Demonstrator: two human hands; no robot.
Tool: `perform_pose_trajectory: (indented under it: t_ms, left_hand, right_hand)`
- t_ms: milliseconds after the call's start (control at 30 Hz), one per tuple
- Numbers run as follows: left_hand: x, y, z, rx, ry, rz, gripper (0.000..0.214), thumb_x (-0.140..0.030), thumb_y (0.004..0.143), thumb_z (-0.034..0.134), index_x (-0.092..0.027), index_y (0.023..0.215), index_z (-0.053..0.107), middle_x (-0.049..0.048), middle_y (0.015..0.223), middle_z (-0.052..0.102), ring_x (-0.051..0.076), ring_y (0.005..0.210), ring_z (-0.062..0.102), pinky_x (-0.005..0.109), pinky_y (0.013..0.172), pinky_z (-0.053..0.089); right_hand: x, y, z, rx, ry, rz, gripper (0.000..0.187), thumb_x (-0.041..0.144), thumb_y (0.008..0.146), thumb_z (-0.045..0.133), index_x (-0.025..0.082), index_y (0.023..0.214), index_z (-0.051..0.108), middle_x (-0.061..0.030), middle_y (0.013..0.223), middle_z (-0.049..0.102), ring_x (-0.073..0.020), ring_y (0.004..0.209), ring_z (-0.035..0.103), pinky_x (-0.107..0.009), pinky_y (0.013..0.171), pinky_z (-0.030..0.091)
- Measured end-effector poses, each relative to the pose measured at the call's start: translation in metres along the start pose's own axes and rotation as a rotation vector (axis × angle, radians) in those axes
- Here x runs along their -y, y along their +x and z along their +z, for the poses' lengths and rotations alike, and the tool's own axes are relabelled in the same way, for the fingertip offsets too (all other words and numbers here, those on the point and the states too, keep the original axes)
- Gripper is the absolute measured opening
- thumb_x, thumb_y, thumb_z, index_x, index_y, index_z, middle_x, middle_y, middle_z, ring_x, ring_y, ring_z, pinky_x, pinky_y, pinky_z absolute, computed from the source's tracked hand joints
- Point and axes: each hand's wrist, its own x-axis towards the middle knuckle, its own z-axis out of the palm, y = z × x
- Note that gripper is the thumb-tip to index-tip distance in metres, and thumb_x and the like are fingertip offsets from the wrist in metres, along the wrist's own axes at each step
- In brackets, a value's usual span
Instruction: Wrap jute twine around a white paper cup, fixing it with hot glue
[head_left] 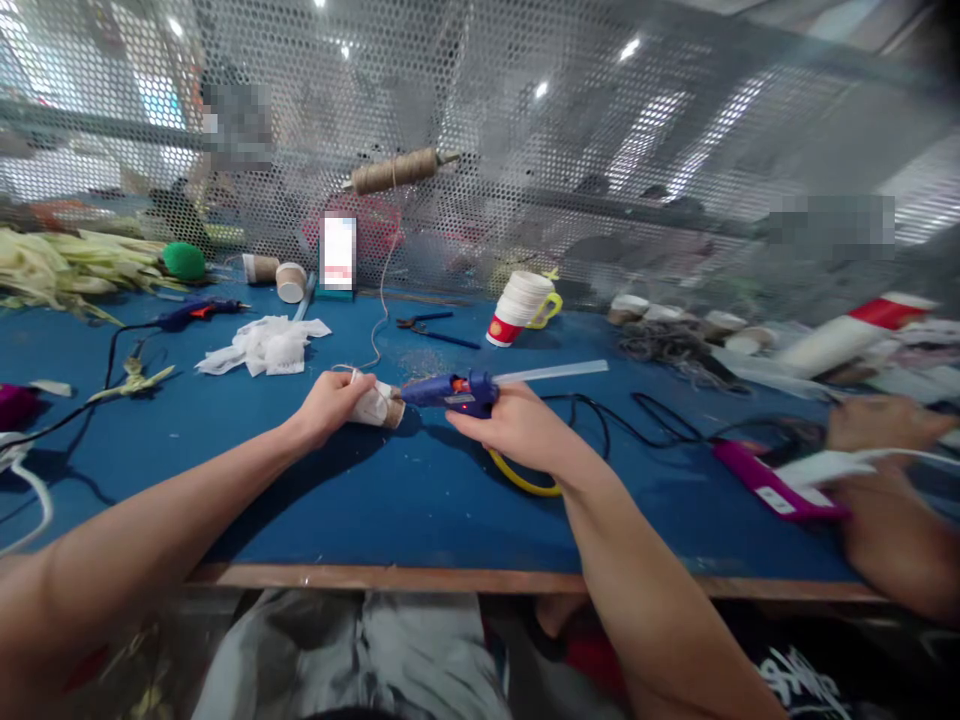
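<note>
My left hand (330, 402) is closed round a small paper cup (377, 407) lying on its side on the blue table (315, 500). A thin twine runs from the cup up to a spool (395, 170) on the mesh wall. My right hand (517, 425) grips a blue glue gun (457, 391), its nozzle touching the cup's brown end. A clear glue stick (551, 373) sticks out of the gun's back.
A stack of paper cups (519, 306), pliers (427, 324), white cloth scraps (264, 345), a second glue gun (196, 312) and pale leaves (67, 265) lie behind. A neighbour's hands (885, 430) work at the right with a magenta tool (772, 485). Black cables (645, 420) cross the table.
</note>
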Motion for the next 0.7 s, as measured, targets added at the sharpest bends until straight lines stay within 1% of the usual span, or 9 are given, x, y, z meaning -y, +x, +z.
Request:
perform_pose_trajectory:
  t_ms: [67, 200, 300, 467, 700]
  left_hand:
    - [-0.0011, -0.0008, 0.0005, -0.002, 0.009, 0.002, 0.032, -0.041, 0.063, 0.058, -0.010, 0.061, 0.061, 0.0018, 0.054, 0.059, 0.010, 0.047, 0.047, 0.022, 0.051, 0.033]
    - [-0.0013, -0.0009, 0.0008, 0.006, 0.018, 0.015, 0.031, -0.041, 0.064, 0.057, -0.010, 0.058, 0.060, 0.0005, 0.051, 0.056, 0.009, 0.045, 0.045, 0.022, 0.049, 0.031]
    - [0.0001, 0.0000, 0.0007, 0.005, 0.031, 0.027, 0.031, -0.041, 0.065, 0.056, -0.010, 0.058, 0.059, 0.0004, 0.050, 0.056, 0.009, 0.044, 0.044, 0.022, 0.048, 0.030]
    - [0.0014, 0.0010, 0.0007, 0.010, 0.036, 0.036, 0.032, -0.041, 0.065, 0.056, -0.010, 0.060, 0.059, 0.0009, 0.052, 0.056, 0.010, 0.045, 0.045, 0.022, 0.049, 0.031]
    - [0.0018, 0.0017, 0.0003, 0.011, 0.054, 0.045, 0.033, -0.043, 0.065, 0.055, -0.010, 0.060, 0.058, -0.0008, 0.049, 0.053, 0.009, 0.043, 0.042, 0.021, 0.047, 0.029]
  right_hand:
    - [-0.0014, -0.0007, 0.0000, -0.004, -0.038, -0.036, 0.018, 0.028, 0.070, 0.053, 0.018, 0.056, 0.048, 0.0028, 0.049, 0.048, -0.0112, 0.050, 0.044, -0.023, 0.049, 0.034]
    - [-0.0051, -0.0017, 0.0003, 0.013, -0.082, -0.059, 0.019, 0.030, 0.071, 0.051, 0.018, 0.057, 0.047, 0.0027, 0.051, 0.047, -0.0111, 0.052, 0.042, -0.023, 0.050, 0.033]
    - [-0.0072, -0.0012, 0.0013, 0.019, -0.094, -0.061, 0.020, 0.031, 0.072, 0.050, 0.018, 0.057, 0.046, 0.0031, 0.051, 0.045, -0.0106, 0.051, 0.040, -0.023, 0.050, 0.032]
    - [-0.0081, -0.0012, 0.0033, -0.013, -0.150, -0.045, 0.022, 0.032, 0.072, 0.049, 0.018, 0.056, 0.043, 0.0033, 0.051, 0.043, -0.0104, 0.050, 0.038, -0.024, 0.050, 0.030]
    - [-0.0075, -0.0036, 0.0025, 0.016, -0.159, -0.046, 0.020, 0.032, 0.072, 0.050, 0.018, 0.059, 0.045, 0.0033, 0.053, 0.045, -0.0104, 0.051, 0.039, -0.023, 0.050, 0.031]
